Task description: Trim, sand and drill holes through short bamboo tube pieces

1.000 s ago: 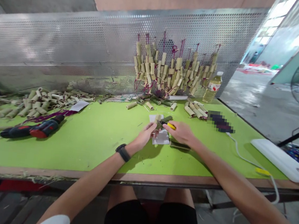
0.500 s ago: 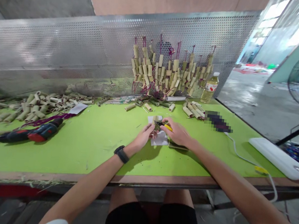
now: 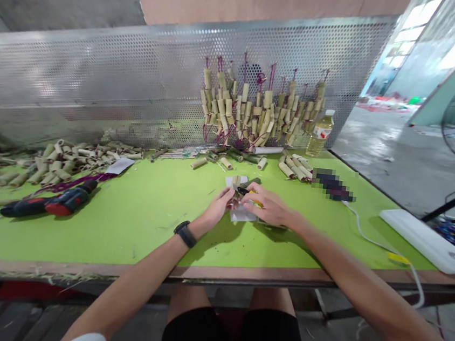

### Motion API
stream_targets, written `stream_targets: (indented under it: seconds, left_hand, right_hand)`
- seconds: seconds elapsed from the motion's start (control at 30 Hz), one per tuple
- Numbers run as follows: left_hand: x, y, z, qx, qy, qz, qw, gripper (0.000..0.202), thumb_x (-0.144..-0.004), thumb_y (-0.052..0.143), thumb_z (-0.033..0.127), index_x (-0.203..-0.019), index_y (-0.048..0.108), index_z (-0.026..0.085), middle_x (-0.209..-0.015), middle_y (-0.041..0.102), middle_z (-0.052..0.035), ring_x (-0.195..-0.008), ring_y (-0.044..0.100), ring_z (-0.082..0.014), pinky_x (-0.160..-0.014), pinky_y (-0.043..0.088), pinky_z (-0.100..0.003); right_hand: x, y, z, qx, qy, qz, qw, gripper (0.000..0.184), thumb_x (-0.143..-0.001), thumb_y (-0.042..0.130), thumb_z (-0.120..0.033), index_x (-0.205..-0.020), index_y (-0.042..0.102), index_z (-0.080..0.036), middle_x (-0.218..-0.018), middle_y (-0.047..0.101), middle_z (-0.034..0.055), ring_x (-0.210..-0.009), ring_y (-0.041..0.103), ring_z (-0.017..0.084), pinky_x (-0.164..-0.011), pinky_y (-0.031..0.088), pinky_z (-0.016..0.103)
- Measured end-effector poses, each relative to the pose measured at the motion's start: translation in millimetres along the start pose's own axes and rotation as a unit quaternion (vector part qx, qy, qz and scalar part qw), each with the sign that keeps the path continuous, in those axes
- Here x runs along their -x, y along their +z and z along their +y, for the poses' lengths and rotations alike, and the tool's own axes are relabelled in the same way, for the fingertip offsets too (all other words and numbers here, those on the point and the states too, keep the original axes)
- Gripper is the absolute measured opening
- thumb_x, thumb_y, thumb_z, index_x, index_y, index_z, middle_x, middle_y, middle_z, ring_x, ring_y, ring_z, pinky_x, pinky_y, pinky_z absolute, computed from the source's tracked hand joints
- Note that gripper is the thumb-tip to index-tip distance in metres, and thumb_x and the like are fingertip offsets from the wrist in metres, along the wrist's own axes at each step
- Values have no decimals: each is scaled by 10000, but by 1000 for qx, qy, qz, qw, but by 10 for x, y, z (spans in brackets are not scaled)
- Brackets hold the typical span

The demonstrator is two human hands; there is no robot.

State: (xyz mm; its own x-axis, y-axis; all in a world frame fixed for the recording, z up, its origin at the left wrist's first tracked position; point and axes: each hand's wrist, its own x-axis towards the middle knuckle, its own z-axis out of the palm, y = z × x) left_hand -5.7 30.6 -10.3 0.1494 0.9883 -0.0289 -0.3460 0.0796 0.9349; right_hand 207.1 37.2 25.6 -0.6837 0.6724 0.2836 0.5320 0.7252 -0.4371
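My left hand (image 3: pixel 221 201), with a dark watch (image 3: pixel 185 234) on its wrist, is closed around a small pale bamboo piece (image 3: pixel 236 180). My right hand (image 3: pixel 269 205) grips a yellow-handled tool (image 3: pixel 256 199) whose dark, narrow head (image 3: pixel 242 190) reaches to the bamboo at my left fingertips. The fingers partly cover the tool, so its exact kind cannot be made out. White paper (image 3: pixel 243 214) lies below both hands. A darker green bamboo piece (image 3: pixel 252 182) shows just beyond my right fingers.
Strung bamboo tubes (image 3: pixel 254 108) lean on the perforated metal panel (image 3: pixel 140 74), beside an oil bottle (image 3: pixel 319 134). Loose bamboo tubes (image 3: pixel 55 162) and a cordless drill (image 3: pixel 70 198) are at left. A blurred-out dark item (image 3: pixel 334 185), cable and white power bank-like box (image 3: pixel 427 240) lie right.
My right hand has turned slightly, its fingers lower over the tool, covering more of the yellow handle. The green bamboo piece behind it shows more. My left hand keeps its hold.
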Motion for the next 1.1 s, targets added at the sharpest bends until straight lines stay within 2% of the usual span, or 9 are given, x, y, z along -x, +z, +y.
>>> stream_targets:
  seconds: [0.1, 0.23, 0.37, 0.5, 0.7, 0.93, 1.1]
  left_hand:
    - [-10, -14, -22, -8, 0, 3, 1000, 293, -932, 832, 398, -879, 659, 167, -767, 687, -7, -610, 590, -110, -616, 451, -244]
    - [-13, -57, -58, -29, 10, -28, 999, 327, -934, 840, 455, -909, 680, 171, -727, 659, 4, -597, 573, -112, -605, 441, -247]
    - [-19, -93, -93, -38, 21, -52, 998, 389, -898, 865, 524, -926, 691, 176, -728, 659, 4, -603, 570, -118, -602, 437, -253]
    - [-38, -102, -124, -44, 24, -49, 998, 429, -882, 870, 558, -934, 689, 173, -729, 658, 5, -607, 569, -118, -602, 432, -256]
    - [-34, -96, -126, -63, 41, -55, 996, 421, -908, 843, 564, -913, 686, 174, -740, 660, -2, -608, 564, -119, -597, 428, -260]
    - [21, -38, -55, -73, 45, -46, 995, 467, -875, 853, 605, -898, 697, 165, -737, 651, -5, -645, 565, -125, -617, 428, -251]
    - [74, -14, 24, -135, 80, -39, 987, 483, -923, 797, 615, -774, 667, 175, -646, 577, 13, -606, 485, -123, -594, 381, -256]
  right_hand:
    - [0, 2, -37, 18, 18, 4, 1000, 262, -1066, 586, -434, -1054, 732, -217, -1261, 609, 91, -844, 602, 175, -772, 445, 332]
    - [-41, 35, -18, 16, 27, 22, 999, 331, -1111, 512, -451, -965, 673, -200, -1100, 617, 75, -758, 550, 157, -694, 405, 318]
    - [-74, 62, 69, 6, 7, 26, 1000, 360, -1138, 459, -444, -1010, 692, -200, -1036, 627, 74, -803, 568, 181, -708, 416, 322]
    - [-81, 81, 136, 4, -24, 18, 1000, 382, -1152, 428, -422, -1086, 734, -205, -1023, 641, 83, -853, 590, 203, -752, 432, 336]
    - [-84, 83, 189, 24, -45, 33, 998, 471, -1166, 378, -449, -942, 707, -196, -954, 624, 69, -802, 554, 185, -713, 401, 319]
    - [-88, 97, 174, 16, -54, 14, 998, 465, -1166, 352, -434, -995, 709, -189, -974, 611, 72, -824, 563, 189, -738, 408, 315]
    - [-79, 75, 140, 40, -52, 7, 998, 467, -1164, 361, -441, -997, 718, -190, -968, 602, 69, -792, 539, 180, -702, 363, 309]
